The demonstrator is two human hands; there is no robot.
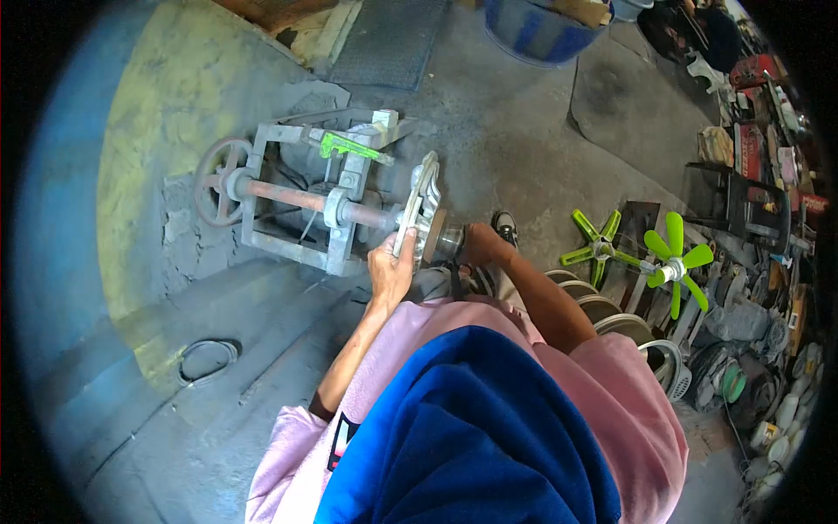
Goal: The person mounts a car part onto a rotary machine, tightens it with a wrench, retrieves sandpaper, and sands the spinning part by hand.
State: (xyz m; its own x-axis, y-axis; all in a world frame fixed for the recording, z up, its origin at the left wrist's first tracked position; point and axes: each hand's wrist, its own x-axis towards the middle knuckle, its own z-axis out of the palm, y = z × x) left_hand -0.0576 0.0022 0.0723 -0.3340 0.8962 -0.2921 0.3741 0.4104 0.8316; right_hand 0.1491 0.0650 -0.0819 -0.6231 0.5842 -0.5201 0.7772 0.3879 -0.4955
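Observation:
My left hand (392,266) is closed on the near edge of a shiny metal disc (422,196), which stands nearly edge-on at the end of the machine's shaft. My right hand (480,243) is closed round the dark handle of a grinder-like tool, whose brown disc (434,236) is beside the metal disc. Whether the two discs touch cannot be made out. The reddish shaft (288,194) runs left through a grey metal frame (333,253) to a spoked wheel (223,182). A green wrench (349,147) lies on the frame.
Round metal pieces (624,327) stand at my right side, near a green fan (672,271) and a green star-shaped base (599,248). A blue tub (534,39) is ahead. Cluttered shelves line the right edge. A cable coil (209,362) lies left.

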